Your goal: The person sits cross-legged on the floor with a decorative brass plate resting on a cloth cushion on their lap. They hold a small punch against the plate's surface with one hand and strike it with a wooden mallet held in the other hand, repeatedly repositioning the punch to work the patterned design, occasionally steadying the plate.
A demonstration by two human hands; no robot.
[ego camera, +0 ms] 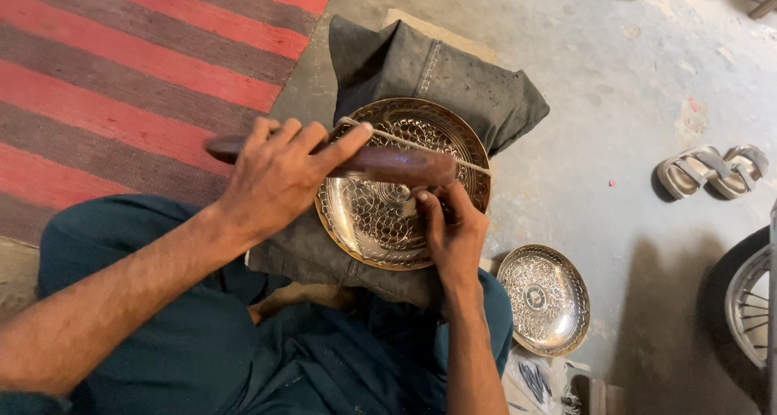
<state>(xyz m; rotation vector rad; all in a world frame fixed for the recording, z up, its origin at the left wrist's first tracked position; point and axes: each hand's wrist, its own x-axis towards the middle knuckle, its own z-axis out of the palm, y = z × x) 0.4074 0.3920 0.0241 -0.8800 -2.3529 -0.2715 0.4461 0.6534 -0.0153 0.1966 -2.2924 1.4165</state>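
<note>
Wooden mallet (356,160) gripped mid-handle in closed left hand (279,176); right hand (453,229) pinching something hidden at centre of engraved brass plate (405,184), on dark cushion (429,75). Probably stiff, thin, dent-prone; best held by rim.

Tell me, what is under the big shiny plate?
The plate rests on a dark grey cushion, which shows all around it. Past the cushion's far edge a tan pad peeks out. What lies right beneath the plate is covered.
</note>
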